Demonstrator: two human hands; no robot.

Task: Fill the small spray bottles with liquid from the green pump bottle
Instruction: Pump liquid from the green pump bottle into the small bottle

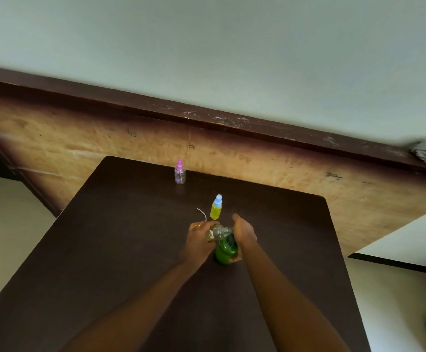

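Left hand (197, 240) grips light, slick clear spray bottle (215, 232), frame centre; right hand (243, 232) wraps heavier green pump bottle (226, 251); best held by body.

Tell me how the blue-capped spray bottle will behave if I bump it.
The blue-capped spray bottle stands upright, tall and narrow, so it would probably tip easily. Its yellow fill reaches near the neck, so it is likely heavier than the clear-looking pink-capped bottle. The round body would probably roll once down.

Dark table (130, 250) carries pink-capped bottle (180, 172), yellow bottle (216, 208), green pump bottle (224, 252).
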